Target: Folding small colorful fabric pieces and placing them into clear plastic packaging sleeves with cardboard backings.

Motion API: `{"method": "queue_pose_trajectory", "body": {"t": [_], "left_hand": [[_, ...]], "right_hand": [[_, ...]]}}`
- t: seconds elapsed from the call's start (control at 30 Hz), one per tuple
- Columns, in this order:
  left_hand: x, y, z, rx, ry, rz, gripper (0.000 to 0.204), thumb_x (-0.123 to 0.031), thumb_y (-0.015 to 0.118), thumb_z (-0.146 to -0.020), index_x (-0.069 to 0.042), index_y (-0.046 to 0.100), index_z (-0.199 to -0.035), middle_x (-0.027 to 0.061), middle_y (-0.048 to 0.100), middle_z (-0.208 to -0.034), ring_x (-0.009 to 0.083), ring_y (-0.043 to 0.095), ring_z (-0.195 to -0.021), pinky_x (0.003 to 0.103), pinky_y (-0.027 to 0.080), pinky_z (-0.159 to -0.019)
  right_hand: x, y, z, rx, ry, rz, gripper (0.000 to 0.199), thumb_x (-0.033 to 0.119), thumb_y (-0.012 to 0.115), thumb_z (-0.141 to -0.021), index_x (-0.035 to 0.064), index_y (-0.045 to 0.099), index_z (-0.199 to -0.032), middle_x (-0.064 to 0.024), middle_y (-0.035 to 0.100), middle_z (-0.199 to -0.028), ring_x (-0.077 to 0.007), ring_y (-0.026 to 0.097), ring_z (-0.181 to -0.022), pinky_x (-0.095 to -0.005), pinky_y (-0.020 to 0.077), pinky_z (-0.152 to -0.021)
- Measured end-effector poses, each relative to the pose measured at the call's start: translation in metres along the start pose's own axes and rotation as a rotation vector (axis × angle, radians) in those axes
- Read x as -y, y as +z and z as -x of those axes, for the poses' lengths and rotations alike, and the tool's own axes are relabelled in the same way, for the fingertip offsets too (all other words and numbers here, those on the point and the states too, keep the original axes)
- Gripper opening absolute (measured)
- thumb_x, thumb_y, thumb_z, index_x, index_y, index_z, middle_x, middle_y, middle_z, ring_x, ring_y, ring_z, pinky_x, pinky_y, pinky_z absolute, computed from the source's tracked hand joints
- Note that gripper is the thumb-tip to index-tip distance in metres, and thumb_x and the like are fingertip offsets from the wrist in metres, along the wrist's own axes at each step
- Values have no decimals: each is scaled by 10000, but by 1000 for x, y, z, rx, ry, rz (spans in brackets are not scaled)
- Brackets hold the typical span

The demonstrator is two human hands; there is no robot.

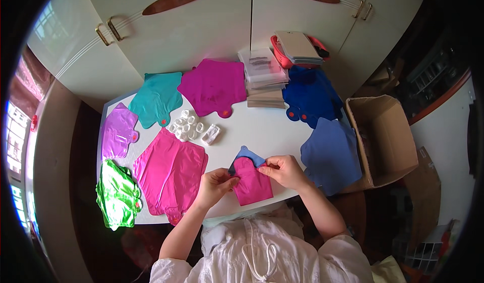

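At the table's front edge, a folded pink foil balloon (253, 184) is stretched between my two hands. Behind its top sticks out a blue foil piece (245, 152), also folded. The fingers of my left hand (217, 184) pinch the left edges of this pair. My right hand (286, 171) pinches the upper right edges. Left of my left hand lies a large flat pink foil balloon (170, 174). To the right of my right hand is a flat slate-blue foil balloon (330, 157). White ribbon rolls (186, 127) sit in a cluster beyond my hands, beside a small clear-wrapped white pack (210, 135).
Around the table edge lie flat foil balloons: green (118, 195), purple (119, 132), teal (159, 99), magenta (214, 86) and dark blue (313, 94). Stacked clear packets (262, 69) and a red basket (285, 60) holding cards stand at the back. An open cardboard box (390, 147) is at right.
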State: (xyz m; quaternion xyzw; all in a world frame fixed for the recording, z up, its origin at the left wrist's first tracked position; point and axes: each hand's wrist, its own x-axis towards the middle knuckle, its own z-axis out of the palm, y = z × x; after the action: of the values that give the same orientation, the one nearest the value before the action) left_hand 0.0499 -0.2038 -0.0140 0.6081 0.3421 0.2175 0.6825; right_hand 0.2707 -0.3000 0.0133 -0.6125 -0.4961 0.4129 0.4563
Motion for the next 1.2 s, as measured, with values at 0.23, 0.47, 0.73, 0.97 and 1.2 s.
{"method": "queue_pose_trajectory", "body": {"t": [0.23, 0.47, 0.73, 0.97, 1.2], "left_hand": [[-4, -4, -27, 27, -33, -117, 121, -69, 703, -823, -1, 673, -918, 9, 659, -764, 61, 574, -673, 227, 477, -602], [-24, -1, -43, 24, 114, -649, 181, -118, 750, -720, -2, 683, -843, 84, 645, -717, 136, 584, -620, 281, 482, -606], [-15, -4, -42, 15, 405, -862, 94, -119, 718, -721, -44, 666, -743, 82, 605, -698, 250, 592, -749, 363, 499, -673], [-9, 0, -30, 63, 680, -1187, 37, -98, 682, -754, -70, 659, -758, 59, 548, -683, 237, 578, -730, 350, 505, -629], [-2, -4, -34, 24, 601, -977, 39, -78, 654, -739, -58, 621, -733, 77, 563, -677, 267, 577, -708, 377, 498, -631]], "right_hand": [[-23, -9, -21, 90, 64, 48, 173, 128, 696, -801, -35, 641, -793, -51, 625, -638, -66, 522, -602, -264, 433, -573], [-13, -14, -51, 180, 113, 261, 169, 119, 690, -766, -20, 641, -850, -110, 662, -723, -149, 593, -645, -302, 465, -632], [-32, -10, -49, 123, -368, 578, 140, 75, 669, -743, 18, 624, -862, -129, 605, -827, -303, 609, -816, -401, 489, -715], [-36, -7, -40, 45, -533, 652, 137, 31, 633, -746, 25, 618, -882, -117, 608, -869, -308, 612, -844, -385, 507, -754], [-23, -17, -37, 111, -74, 330, 251, 49, 680, -784, 7, 598, -1017, -89, 651, -849, -198, 632, -779, -319, 507, -717]]}}
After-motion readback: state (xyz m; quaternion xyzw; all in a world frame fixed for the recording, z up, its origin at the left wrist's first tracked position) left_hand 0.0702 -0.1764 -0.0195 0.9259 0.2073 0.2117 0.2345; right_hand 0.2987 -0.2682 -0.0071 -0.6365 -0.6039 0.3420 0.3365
